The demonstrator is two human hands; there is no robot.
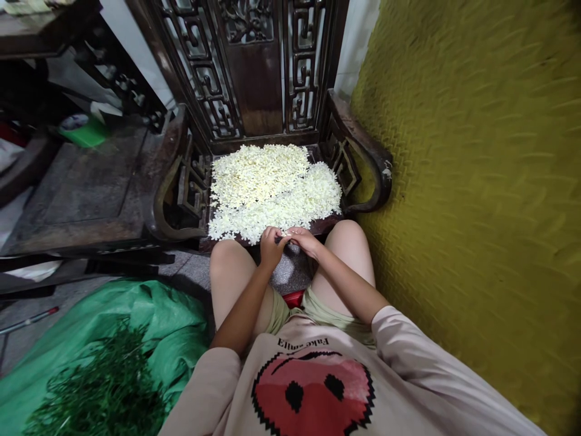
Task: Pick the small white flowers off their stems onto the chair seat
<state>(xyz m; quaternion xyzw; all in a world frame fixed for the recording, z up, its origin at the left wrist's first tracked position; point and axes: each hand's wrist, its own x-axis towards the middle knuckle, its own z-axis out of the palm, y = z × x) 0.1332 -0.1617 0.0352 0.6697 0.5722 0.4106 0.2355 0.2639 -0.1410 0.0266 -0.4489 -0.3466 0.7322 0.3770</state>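
Dark wooden armchair (pixel 263 124), high-backed, with carved openwork in back (pixel 259 79) and arms (pixel 370 144); finish worn pale at the end of the right-hand arm. Seat (pixel 327 225) largely covered, dark wood bare chiefly along the front edge and at the sides. Directly on seat: small pale blossoms (pixel 272 188) in loose, shallow layer; yellowish portion (pixel 258 169) toward the back, whiter portion (pixel 290 211) along the front and up the right side, the two touching.

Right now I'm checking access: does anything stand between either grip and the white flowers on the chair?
Nothing visible does; the white flowers lie spread over the chair seat just beyond the left grip and right grip.
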